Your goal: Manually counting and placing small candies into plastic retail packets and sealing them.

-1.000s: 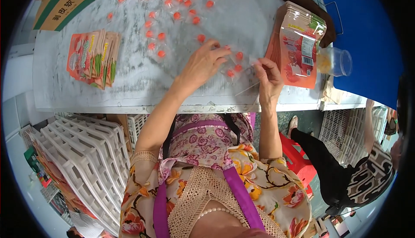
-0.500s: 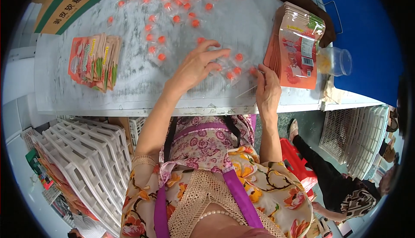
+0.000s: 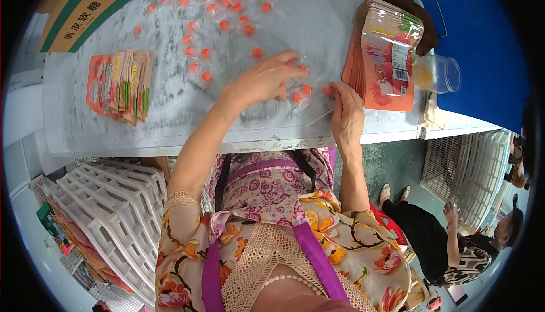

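My left hand (image 3: 264,79) is over several wrapped candies, its fingers bent and its thumb apart from them. Small orange-red candies in clear wrappers lie by its fingertips, such as the wrapped candy (image 3: 306,89) just right of the thumb. My right hand (image 3: 347,113) rests by the table's near side, thumb and fingertips pinched on the wrapper of a candy (image 3: 327,90). Right beside this hand stands a stack of pink-red printed pouches (image 3: 389,57). More wrapped candies (image 3: 206,76) lie scattered to the left of and beyond my left hand.
A smaller pile of pouches (image 3: 119,85) lies at the left of the worn table (image 3: 170,125). A cardboard box (image 3: 91,11) stands far left. A clear jar (image 3: 440,75) lies at the right beside a blue surface (image 3: 482,39). White plastic crates (image 3: 108,198) stand below; another person (image 3: 426,238) is at right.
My left hand has shifted slightly to the right among the candies, its fingers drawn closer together. My right hand stays at its candy. The person at right has raised a hand.
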Demonstrator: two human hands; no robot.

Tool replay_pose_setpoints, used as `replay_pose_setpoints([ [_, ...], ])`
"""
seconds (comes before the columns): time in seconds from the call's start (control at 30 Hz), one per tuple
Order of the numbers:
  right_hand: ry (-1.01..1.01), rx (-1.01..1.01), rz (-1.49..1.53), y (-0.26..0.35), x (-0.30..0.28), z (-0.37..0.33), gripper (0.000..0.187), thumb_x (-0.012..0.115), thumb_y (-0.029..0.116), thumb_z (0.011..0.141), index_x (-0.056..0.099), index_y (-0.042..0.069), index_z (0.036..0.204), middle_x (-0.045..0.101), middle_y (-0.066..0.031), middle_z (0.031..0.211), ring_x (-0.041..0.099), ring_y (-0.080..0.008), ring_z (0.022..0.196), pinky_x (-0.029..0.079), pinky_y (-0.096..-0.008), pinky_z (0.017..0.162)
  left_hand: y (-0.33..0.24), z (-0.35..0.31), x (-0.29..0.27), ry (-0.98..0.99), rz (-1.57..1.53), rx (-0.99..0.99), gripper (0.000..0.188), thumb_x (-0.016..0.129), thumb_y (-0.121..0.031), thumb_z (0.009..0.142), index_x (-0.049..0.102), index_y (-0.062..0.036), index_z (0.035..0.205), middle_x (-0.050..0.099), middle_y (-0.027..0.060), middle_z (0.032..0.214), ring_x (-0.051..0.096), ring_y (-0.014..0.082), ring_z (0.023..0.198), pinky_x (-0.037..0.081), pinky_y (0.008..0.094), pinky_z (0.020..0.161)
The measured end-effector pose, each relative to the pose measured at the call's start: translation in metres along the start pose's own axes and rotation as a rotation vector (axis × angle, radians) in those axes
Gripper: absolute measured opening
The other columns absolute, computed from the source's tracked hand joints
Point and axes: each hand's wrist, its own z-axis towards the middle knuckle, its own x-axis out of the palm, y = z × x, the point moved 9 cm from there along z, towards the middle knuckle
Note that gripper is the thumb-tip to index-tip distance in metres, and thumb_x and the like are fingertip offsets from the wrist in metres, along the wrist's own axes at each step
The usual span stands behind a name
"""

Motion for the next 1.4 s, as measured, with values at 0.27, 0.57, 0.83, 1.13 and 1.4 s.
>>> replay_pose_setpoints([
  [0.27, 0.084, -0.015, 0.02, 0.005, 0.004, 0.002, 0.023, 0.051, -0.002, 0.092, 0.062, 0.0, 0.112, 0.064, -0.0177, 0.111, 0.063, -0.0342, 0.102, 0.049, -0.0387, 0.089, -0.016, -0.035, 0.014, -0.304, -0.049, 0.042, 0.068, 0.076, 0.002, 0.069, 0.056, -0.0152, 0.131, 0.041, 0.0142, 0.144, 0.052, 0.0313, 0.12, 0.05, 0.0379, 0.094],
  [0.57, 0.189, -0.075, 0.107, 0.058, 0.005, 0.043, 0.027, 0.058, -0.002, 0.089, 0.064, 0.001, 0.115, 0.063, -0.014, 0.118, 0.063, -0.0297, 0.104, 0.051, -0.037, 0.087, 0.071, -0.151, -0.103, -0.716, -0.008, -0.383, 0.066, 0.076, -0.003, 0.07, 0.055, -0.0117, 0.133, 0.05, 0.0163, 0.137, 0.047, 0.0347, 0.127, 0.042, 0.0411, 0.103],
  [0.83, 0.379, -0.473, -0.029, 0.11, 0.126, 0.07, 0.034, 0.054, -0.007, 0.08, 0.064, 0.002, 0.111, 0.064, -0.0168, 0.109, 0.062, -0.037, 0.095, 0.051, -0.0408, 0.084, 0.11, -0.152, -0.102, -0.559, 0.228, -0.437, 0.077, 0.083, -0.011, 0.061, 0.054, -0.0082, 0.133, 0.052, 0.0136, 0.133, 0.045, 0.0351, 0.126, 0.04, 0.0405, 0.104],
  [1.13, 0.478, -0.388, 0.304, 0.134, 0.139, 0.078, 0.034, 0.053, -0.008, 0.081, 0.064, 0.001, 0.112, 0.065, -0.0183, 0.104, 0.063, -0.0376, 0.094, 0.052, -0.0405, 0.08, 0.107, -0.169, -0.104, -0.68, 0.056, -0.288, 0.076, 0.084, -0.009, 0.059, 0.056, -0.005, 0.13, 0.053, 0.017, 0.13, 0.049, 0.0354, 0.123, 0.042, 0.0404, 0.101],
  [1.4, 0.437, -0.48, 0.136, 0.138, 0.145, 0.098, 0.036, 0.055, -0.007, 0.081, 0.063, 0.002, 0.114, 0.064, -0.019, 0.11, 0.063, -0.0373, 0.097, 0.052, -0.0403, 0.083, 0.126, -0.162, -0.119, -0.613, 0.174, -0.367, 0.082, 0.087, -0.011, 0.058, 0.055, -0.0071, 0.133, 0.048, 0.0155, 0.136, 0.046, 0.0354, 0.124, 0.042, 0.0401, 0.103],
])
